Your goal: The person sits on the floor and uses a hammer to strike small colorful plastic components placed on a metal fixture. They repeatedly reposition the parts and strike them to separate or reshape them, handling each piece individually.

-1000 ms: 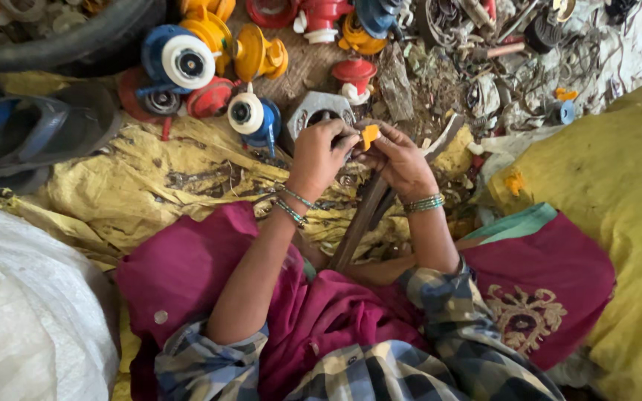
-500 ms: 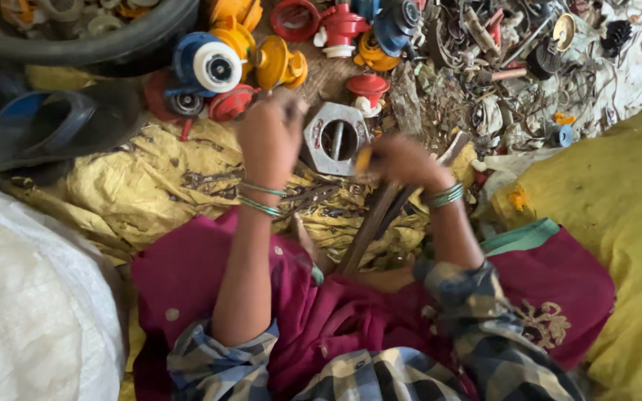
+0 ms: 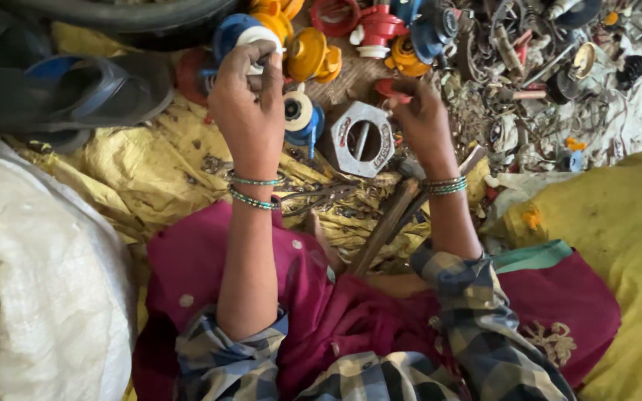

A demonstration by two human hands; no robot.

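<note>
My left hand [image 3: 250,104] reaches forward, its fingers curled over a blue and white plastic fitting [image 3: 238,33] in the heap. My right hand [image 3: 423,122] is stretched out beside it, fingertips pinching a small red plastic piece [image 3: 393,88]. Between the two hands lies a grey metal hexagonal flange [image 3: 362,139] with a round hole. A smaller blue and white fitting [image 3: 300,115] sits just left of the flange. Both wrists wear beaded bangles.
Yellow fittings [image 3: 310,56] and red fittings [image 3: 369,26] crowd the top. Tangled metal scrap [image 3: 529,67] fills the upper right. A wooden handle [image 3: 384,223] lies across my lap. A dark sandal [image 3: 76,89] and a white sack [image 3: 39,282] lie left, with yellow cloth [image 3: 618,245] on the right.
Both hands left the spot near my lap where they held a small orange piece. The left hand went forward to the blue and white fitting, the right to the red piece.
</note>
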